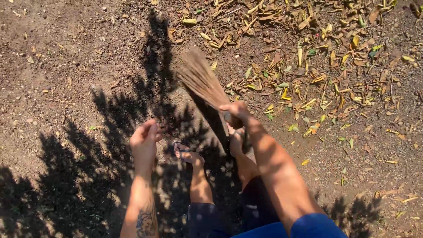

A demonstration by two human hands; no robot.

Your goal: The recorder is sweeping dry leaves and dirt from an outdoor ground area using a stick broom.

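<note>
Ahead and leftward, bare brown dirt ground (pixel 66 66) lies open, while a scatter of dry yellow and brown fallen leaves (pixel 317 66) bounds the upper right. A bundled brown twig broom (pixel 202 81), blurred, runs its long axis from the grip up-left, bristles fanned toward the leaf edge. Right hand (pixel 235 112) is clenched around the broom's bound end; left hand (pixel 144 141) hangs empty, fingers loosely curled, over shadowed ground beside a sandalled foot (pixel 187 154).

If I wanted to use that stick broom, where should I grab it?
Probably at the bound top end, from above, as the right hand holds the broom. The bristles gather tight there and fan out toward the dirt ground, too loose to grip. The left hand hangs free.
</note>
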